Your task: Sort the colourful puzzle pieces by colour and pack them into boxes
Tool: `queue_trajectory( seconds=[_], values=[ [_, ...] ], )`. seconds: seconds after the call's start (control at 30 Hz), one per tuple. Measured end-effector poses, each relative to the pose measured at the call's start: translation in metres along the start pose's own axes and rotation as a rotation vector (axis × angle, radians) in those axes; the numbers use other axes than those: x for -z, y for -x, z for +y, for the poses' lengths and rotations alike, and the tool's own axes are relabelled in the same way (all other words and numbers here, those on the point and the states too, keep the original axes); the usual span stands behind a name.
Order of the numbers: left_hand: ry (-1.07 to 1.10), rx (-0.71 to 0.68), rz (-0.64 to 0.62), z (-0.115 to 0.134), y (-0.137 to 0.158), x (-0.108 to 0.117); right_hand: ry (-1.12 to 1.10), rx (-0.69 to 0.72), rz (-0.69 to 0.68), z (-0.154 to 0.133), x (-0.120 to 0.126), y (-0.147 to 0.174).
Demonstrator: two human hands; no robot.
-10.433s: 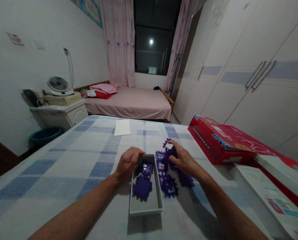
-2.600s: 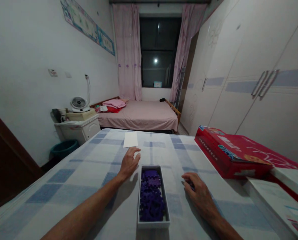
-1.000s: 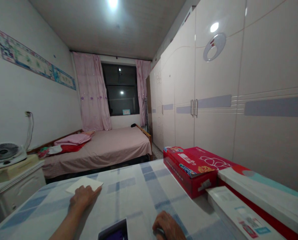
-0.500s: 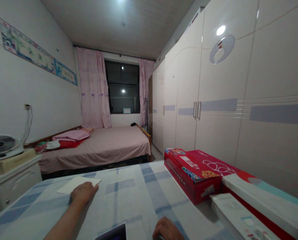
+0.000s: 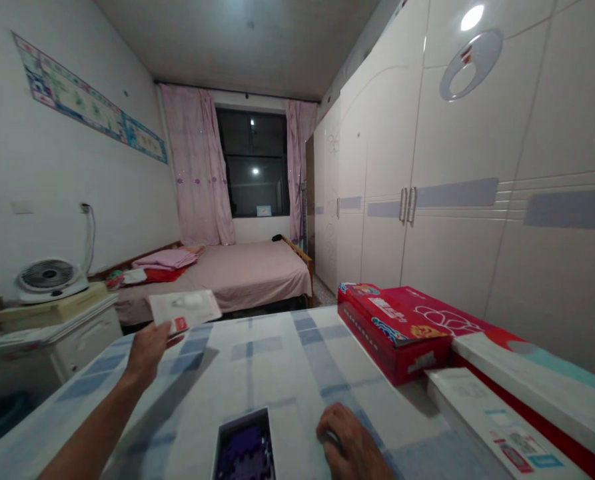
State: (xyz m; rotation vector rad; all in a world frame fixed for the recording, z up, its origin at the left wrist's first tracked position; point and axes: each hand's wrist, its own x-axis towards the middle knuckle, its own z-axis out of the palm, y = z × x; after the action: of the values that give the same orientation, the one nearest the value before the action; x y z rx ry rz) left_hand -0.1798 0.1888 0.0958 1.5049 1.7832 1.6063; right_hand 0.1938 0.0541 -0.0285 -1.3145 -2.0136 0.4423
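My left hand (image 5: 148, 352) is closed on the near edge of a thin white printed card (image 5: 190, 308), raised and tilted above the table's far left part. A red label and a faint grey picture show on the card. My right hand (image 5: 352, 443) rests on the table with curled fingers around something small and dark (image 5: 333, 437), mostly hidden under them. Left of this hand, a small open box (image 5: 271, 437) holds dark purple contents, perhaps loose pieces; the frame cuts off its near end.
A blue-and-white checked cloth (image 5: 257, 373) covers the table. Red boxes (image 5: 392, 333) and a long white box (image 5: 502, 420) lie along its right side. Beyond stand a bed (image 5: 257, 267) and wardrobes (image 5: 452, 233). A fan (image 5: 52, 277) sits on a cabinet at left.
My left hand has lifted the card off the table and tilted it, so its printed side shows. The view has shifted, bringing more of the small box and my right hand into sight.
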Motion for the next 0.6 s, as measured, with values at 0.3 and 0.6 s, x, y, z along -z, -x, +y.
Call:
queue_trajectory(
  seconds=[0.3, 0.6],
  values=[
    [0.793, 0.258, -0.231, 0.107, 0.172, 0.029, -0.654, -0.293, 0.021, -0.086, 0.061, -0.013],
    [0.635, 0.395, -0.778, 0.105, 0.257, 0.041, -1.267, -0.299, -0.037, -0.155, 0.056, 0.002]
  ],
)
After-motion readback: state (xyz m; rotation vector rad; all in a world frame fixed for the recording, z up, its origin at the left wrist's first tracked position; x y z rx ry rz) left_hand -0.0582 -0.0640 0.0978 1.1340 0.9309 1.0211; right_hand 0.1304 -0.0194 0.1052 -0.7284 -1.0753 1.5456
